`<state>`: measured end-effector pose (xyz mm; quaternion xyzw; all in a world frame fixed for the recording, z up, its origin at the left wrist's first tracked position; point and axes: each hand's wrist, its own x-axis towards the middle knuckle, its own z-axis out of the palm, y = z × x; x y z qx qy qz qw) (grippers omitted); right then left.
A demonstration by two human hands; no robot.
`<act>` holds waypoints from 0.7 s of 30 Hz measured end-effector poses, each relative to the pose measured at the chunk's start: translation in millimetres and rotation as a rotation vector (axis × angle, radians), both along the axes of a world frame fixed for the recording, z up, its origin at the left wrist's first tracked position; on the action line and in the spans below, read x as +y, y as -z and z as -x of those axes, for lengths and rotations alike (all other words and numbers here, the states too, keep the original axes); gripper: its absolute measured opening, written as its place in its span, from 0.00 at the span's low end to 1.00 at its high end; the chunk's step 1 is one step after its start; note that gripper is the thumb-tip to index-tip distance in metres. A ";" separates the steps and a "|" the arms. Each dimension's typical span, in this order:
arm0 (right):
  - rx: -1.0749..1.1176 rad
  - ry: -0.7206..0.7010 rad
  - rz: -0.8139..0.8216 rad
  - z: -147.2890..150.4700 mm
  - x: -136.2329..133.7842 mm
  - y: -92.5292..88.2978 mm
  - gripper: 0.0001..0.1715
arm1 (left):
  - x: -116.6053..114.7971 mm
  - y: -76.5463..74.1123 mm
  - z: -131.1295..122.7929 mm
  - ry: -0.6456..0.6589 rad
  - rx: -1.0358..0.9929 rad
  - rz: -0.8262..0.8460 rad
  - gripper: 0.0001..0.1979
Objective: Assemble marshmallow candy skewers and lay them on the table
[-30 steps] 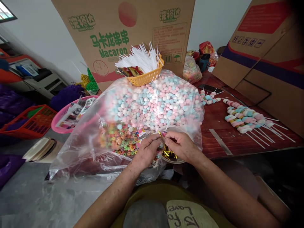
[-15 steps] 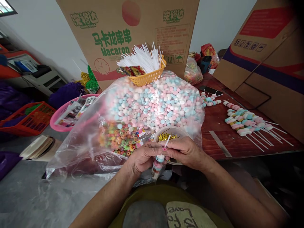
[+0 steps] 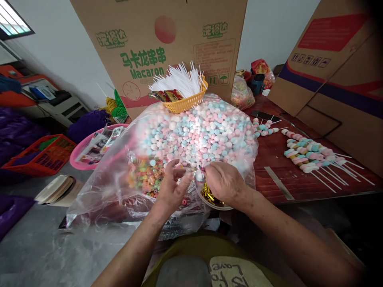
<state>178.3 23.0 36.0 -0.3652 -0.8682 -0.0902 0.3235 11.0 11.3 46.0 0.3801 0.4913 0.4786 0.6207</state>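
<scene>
Right hand (image 3: 226, 184) is gripping a mostly hidden candy (image 3: 199, 177), frame centre, by the bowl (image 3: 223, 207) of gold ties (image 3: 208, 194). Left hand (image 3: 174, 185) is holding fingers parted just left; cannot tell whether it's pinching anything.

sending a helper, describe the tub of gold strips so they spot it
Find the big clear bag of pastel candies. At its near edge, partly covered by the right hand, sits a round pale tub. Shiny gold strips inside set it apart.
</scene>
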 end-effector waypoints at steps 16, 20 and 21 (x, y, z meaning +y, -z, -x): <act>0.731 -0.142 0.994 75.2 -21.1 11.6 0.14 | -20.1 -4.9 66.4 -0.102 -0.249 -0.086 0.30; 0.801 -0.078 0.995 73.7 -18.3 5.8 0.15 | -20.8 8.7 58.6 -0.050 0.121 -0.119 0.19; 0.816 -0.089 0.999 74.3 -19.2 5.5 0.14 | -22.5 11.6 55.0 0.017 0.211 -0.125 0.18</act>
